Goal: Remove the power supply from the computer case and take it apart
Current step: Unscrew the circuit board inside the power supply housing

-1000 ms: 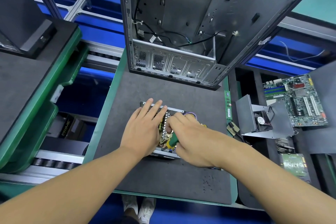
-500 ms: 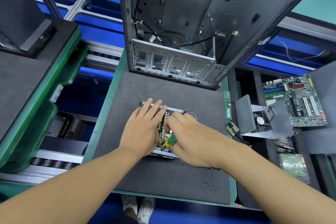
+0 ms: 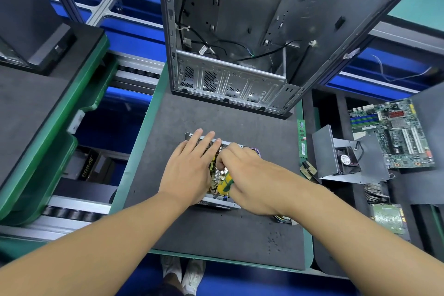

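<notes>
Grey mat (image 3: 216, 235): case (image 3: 230, 84), power supply (image 3: 217, 202)

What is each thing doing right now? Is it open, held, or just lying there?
Power supply: cover off, insides showing, lying on the mat.
Computer case: side open, loose cables inside.
Screwdriver: gripped by the right hand, tip hidden.
Left hand: flat, pressing on the power supply.
Right hand: curled round the screwdriver.
Motherboard: lying out on the right.
Small fan: lying loose in its metal housing.
</notes>
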Demonstrator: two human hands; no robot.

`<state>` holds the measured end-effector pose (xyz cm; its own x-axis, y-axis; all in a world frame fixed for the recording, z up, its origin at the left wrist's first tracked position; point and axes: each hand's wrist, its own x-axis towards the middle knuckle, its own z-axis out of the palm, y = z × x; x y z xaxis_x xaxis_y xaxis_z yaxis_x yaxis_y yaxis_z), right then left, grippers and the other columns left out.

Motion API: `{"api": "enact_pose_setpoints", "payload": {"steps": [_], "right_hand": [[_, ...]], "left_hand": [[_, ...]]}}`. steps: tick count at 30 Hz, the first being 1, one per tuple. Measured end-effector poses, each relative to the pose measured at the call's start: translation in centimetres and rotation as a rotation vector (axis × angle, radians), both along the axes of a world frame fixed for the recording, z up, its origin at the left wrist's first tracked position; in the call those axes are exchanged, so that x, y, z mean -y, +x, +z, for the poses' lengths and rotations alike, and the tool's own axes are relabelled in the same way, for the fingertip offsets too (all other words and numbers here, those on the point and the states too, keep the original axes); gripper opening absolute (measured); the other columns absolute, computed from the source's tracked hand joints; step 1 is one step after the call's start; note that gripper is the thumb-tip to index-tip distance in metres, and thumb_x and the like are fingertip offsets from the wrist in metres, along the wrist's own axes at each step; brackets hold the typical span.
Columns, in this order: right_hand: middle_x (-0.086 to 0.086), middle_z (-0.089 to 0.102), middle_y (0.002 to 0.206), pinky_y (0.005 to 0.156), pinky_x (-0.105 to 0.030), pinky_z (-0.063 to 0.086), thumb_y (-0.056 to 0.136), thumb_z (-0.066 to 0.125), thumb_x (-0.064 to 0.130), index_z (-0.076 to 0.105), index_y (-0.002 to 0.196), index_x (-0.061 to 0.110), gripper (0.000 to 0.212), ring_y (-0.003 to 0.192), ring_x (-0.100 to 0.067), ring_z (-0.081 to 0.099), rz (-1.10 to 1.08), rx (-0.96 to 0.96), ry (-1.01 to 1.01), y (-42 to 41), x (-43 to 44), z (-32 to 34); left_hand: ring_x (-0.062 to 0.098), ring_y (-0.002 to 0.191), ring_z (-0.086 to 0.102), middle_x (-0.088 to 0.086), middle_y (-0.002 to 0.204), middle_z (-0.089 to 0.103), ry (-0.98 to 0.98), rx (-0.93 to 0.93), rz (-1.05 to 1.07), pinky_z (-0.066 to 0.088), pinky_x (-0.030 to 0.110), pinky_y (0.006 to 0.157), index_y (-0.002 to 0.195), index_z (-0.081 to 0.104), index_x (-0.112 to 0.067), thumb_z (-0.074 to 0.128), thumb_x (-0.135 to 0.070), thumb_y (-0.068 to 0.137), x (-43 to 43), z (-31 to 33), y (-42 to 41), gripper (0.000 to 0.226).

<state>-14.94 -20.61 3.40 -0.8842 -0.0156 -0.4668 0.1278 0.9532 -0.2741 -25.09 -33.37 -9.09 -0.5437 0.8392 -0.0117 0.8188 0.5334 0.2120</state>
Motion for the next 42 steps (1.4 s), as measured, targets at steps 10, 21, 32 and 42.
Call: {"api": "enact_pose_setpoints", "payload": {"steps": [10, 21, 32, 42], "right_hand": [[0.000, 0.039, 0.122, 0.085, -0.042, 0.045, 0.091, 0.042, 0.013, 0.037, 0.127, 0.012, 0.036, 0.096, -0.018, 0.035, 0.050, -0.021, 0.010, -0.2, -0.1, -0.3], [0.003, 0.040, 0.114, 0.067, -0.046, 0.051, 0.100, 0.041, 0.023, 0.027, 0.126, 0.017, 0.029, 0.078, -0.030, 0.048, 0.066, -0.070, 0.144, 0.0, 0.0, -0.6], [0.010, 0.037, 0.100, 0.067, -0.043, 0.047, 0.101, 0.031, 0.046, 0.031, 0.111, 0.022, 0.026, 0.080, -0.031, 0.051, 0.016, -0.049, 0.044, -0.7, 0.3, 0.0], [0.019, 0.035, 0.091, 0.069, -0.035, 0.035, 0.088, 0.041, 0.020, 0.034, 0.127, 0.019, 0.040, 0.099, -0.017, 0.034, 0.003, -0.036, -0.025, -0.8, -0.4, 0.0]], "left_hand": [[0.025, 0.148, 0.025, -0.001, 0.158, 0.033, -0.006, 0.007, 0.005, 0.036, 0.039, 0.111, 0.150, 0.037, -0.020, 0.051, -0.017, 0.085, 0.2, 0.1, 0.0, 0.067], [0.024, 0.148, 0.022, -0.002, 0.159, 0.031, -0.013, 0.013, 0.010, 0.033, 0.038, 0.112, 0.151, 0.035, -0.021, 0.045, -0.017, 0.086, 0.1, 0.3, 0.0, 0.066], [0.022, 0.151, 0.012, -0.004, 0.162, 0.021, -0.037, 0.015, 0.009, 0.026, 0.037, 0.116, 0.154, 0.026, -0.022, 0.041, -0.026, 0.089, 0.1, 0.1, 0.0, 0.066], [0.023, 0.150, 0.018, -0.002, 0.159, 0.030, 0.012, 0.020, 0.017, 0.030, 0.039, 0.114, 0.152, 0.032, -0.022, 0.040, -0.019, 0.090, 0.1, 0.2, 0.0, 0.062]]}}
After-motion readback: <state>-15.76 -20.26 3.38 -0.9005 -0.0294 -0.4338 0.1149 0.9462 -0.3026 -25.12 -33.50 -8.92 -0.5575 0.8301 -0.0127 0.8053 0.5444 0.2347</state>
